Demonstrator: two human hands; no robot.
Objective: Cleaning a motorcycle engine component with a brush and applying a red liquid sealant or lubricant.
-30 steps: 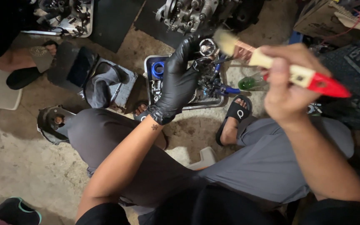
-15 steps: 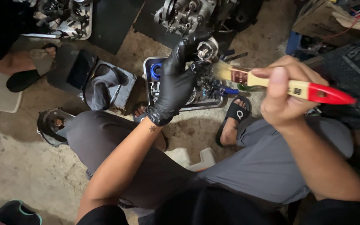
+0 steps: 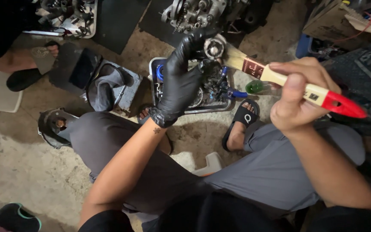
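Head view: up right of the fingers sits a brown cardboard box [image 3: 331,19]. Below the gloved fingers lies a metal tray [image 3: 153,86] of dark parts. The left hand [image 3: 181,81], in a black glove, pinches a round metal part [image 3: 214,48] at its fingertips. The right hand [image 3: 299,96] is closed around a paintbrush [image 3: 297,86] with a small dark red label, its bristles touching that part.
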